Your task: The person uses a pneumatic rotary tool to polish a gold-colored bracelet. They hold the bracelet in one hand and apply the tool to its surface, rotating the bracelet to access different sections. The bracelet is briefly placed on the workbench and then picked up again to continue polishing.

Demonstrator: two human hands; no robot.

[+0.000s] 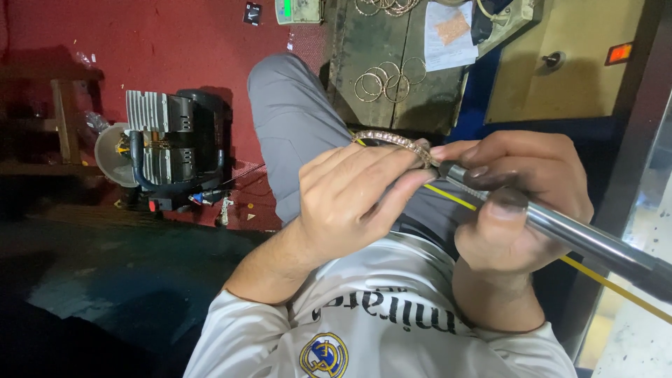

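- A dim workshop floor with a red mat [175, 42] fills the background, and a dark, worn worktop [381, 70] stands at the top of the view, beyond the person's knee.
- A gold-coloured bangle [392, 140] set with a row of small pale stones sits at the centre, held just above the grey trouser leg [290, 119].
- The left hand [350, 203] has its grip closed around the bangle, fingers curled over its near side and fingertips pressing the rim.
- The right hand [514, 203] is closed tightly around a metal handpiece tool [574, 234], thumb on top of the shaft; the tool's tip touches the bangle at its right end.
- The tool's steel shaft runs away from the bangle toward the lower right edge of the view.
- A yellow cord [455, 199] passes beneath the bangle and both hands.
- Beyond the bangle, on the worktop, lies a cluster of plain gold-coloured rings [388, 80], with more at the top edge [385, 7].
- A sheet of paper [448, 35] lies to the right of those rings.
- Well to the left of the bangle, a black and silver motor unit [175, 150] stands on the mat.
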